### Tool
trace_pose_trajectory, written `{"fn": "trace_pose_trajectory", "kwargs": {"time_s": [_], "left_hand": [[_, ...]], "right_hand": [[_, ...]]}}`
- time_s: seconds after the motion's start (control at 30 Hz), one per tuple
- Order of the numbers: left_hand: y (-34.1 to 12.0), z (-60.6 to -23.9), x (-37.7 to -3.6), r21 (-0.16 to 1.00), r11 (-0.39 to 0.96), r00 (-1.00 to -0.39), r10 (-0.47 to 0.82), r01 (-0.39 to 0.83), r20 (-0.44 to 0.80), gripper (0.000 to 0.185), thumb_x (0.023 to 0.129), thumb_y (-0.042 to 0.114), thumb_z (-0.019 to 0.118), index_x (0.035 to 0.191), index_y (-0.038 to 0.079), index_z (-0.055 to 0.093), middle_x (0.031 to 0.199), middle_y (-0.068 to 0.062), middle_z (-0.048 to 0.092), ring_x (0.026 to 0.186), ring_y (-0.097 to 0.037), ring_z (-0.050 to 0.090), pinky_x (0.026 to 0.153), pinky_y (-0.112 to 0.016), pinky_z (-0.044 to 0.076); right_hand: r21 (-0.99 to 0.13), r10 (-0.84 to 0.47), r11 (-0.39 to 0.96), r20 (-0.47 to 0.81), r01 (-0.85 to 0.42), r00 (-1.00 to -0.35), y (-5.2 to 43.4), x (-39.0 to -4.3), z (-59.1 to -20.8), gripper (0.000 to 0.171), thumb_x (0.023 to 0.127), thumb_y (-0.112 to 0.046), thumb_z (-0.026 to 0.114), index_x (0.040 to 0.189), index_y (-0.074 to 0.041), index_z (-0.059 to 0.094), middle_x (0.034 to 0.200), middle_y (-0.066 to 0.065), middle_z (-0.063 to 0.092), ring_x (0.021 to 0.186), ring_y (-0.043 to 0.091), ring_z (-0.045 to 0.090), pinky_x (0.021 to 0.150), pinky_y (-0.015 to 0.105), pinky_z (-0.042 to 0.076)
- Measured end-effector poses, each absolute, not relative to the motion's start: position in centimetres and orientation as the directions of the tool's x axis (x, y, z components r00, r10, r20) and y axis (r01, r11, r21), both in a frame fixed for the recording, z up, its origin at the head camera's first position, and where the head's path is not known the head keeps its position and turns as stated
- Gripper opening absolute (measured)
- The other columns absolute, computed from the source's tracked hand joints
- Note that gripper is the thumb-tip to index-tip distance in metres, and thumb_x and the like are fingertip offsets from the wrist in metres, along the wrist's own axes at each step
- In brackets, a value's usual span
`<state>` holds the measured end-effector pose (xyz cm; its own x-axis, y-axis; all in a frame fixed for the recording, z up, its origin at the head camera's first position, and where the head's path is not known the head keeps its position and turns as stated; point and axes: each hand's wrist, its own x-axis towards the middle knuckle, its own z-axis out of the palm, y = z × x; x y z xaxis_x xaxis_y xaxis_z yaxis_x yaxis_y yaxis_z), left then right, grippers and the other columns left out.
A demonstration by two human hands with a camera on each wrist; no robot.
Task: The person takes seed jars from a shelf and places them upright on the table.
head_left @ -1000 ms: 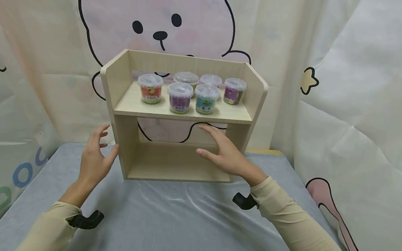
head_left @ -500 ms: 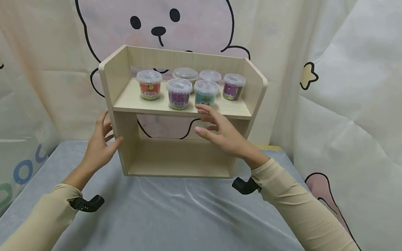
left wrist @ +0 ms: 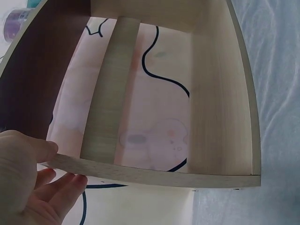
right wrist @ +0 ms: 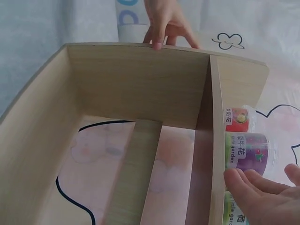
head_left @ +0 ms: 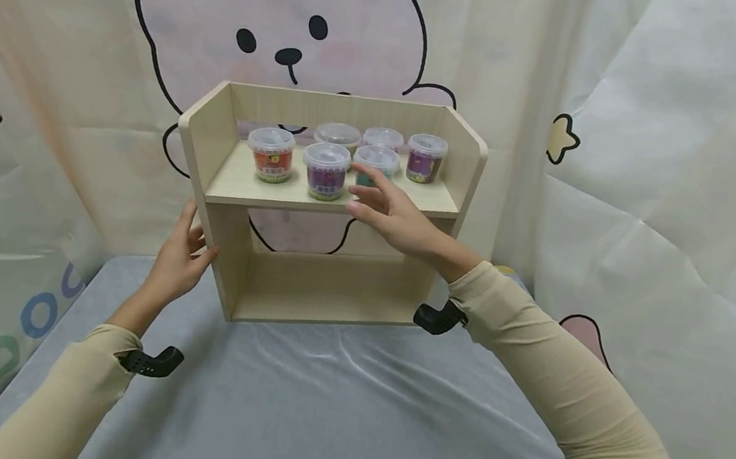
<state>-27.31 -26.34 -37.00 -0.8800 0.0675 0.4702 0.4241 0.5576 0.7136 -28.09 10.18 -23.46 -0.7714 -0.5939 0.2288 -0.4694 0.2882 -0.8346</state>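
Teal cup (head_left: 378,158), likely light and smooth, best held round its sides, stands just beyond the right hand (head_left: 399,221), fingers spread; left hand (head_left: 177,263) pinches the wooden shelf (head_left: 334,293) side edge.

Pale wood, see-through plastic and soft cloth.
The shelf (head_left: 328,289) looks like smooth, matt wood, with thin grain lines; its front edge (left wrist: 140,174) looks speckled and a bit rougher. The cups (head_left: 324,180) are clear, shiny plastic, and their lids (head_left: 271,138) are see-through plastic that catches the light. The labels (right wrist: 247,152) look smooth, but I can't tell if they are paper or plastic. The table cover (head_left: 336,406) is soft, fuzzy-looking cloth with silky, shiny folds. The wall sheet (head_left: 669,179) is thin and creased, with a faint shine. The sleeves (head_left: 55,391) are matt, soft-looking cloth, and the wrist hooks (head_left: 437,317) look like hard plastic.
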Motion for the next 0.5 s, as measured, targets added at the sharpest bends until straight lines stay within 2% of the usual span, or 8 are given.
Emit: {"fn": "trace_pose_trajectory", "kwargs": {"time_s": [0.23, 0.37, 0.5], "left_hand": [[-26.6, -36.9, -27.5, 0.703, 0.575, -0.882, 0.074, 0.42, 0.466, 0.097, 0.095, -0.007, 0.058, 0.164, 0.03, 0.002, 0.147, -0.042, 0.042, 0.125, -0.062, 0.051, 0.094, -0.069, 0.05], [-26.5, -36.8, -27.4, 0.702, 0.58, -0.885, 0.073, 0.413, 0.46, 0.097, 0.095, -0.007, 0.059, 0.164, 0.032, 0.001, 0.147, -0.041, 0.042, 0.126, -0.062, 0.051, 0.094, -0.068, 0.05], [-26.4, -36.7, -27.3, 0.702, 0.578, -0.884, 0.079, 0.417, 0.46, 0.098, 0.095, -0.008, 0.058, 0.164, 0.031, 0.001, 0.148, -0.041, 0.041, 0.126, -0.062, 0.05, 0.093, -0.068, 0.05]], "right_hand": [[-0.866, -0.553, 0.298, 0.186, -0.401, -0.812, 9.0, -28.3, -22.6, 0.069, 0.105, -0.033, 0.052, 0.163, -0.028, 0.014, 0.169, 0.011, 0.022, 0.156, 0.025, 0.028, 0.125, 0.052, 0.031], [-0.884, -0.53, 0.297, 0.162, -0.361, -0.832, 8.1, -28.8, -22.4, 0.075, 0.103, -0.032, 0.056, 0.163, -0.028, 0.01, 0.172, 0.009, 0.011, 0.157, 0.026, 0.024, 0.125, 0.052, 0.03], [-0.892, -0.503, 0.301, 0.152, -0.338, -0.851, 7.4, -29.4, -22.5, 0.082, 0.101, -0.029, 0.06, 0.164, -0.026, 0.007, 0.172, 0.011, 0.011, 0.156, 0.03, 0.026, 0.124, 0.05, 0.032]]}}
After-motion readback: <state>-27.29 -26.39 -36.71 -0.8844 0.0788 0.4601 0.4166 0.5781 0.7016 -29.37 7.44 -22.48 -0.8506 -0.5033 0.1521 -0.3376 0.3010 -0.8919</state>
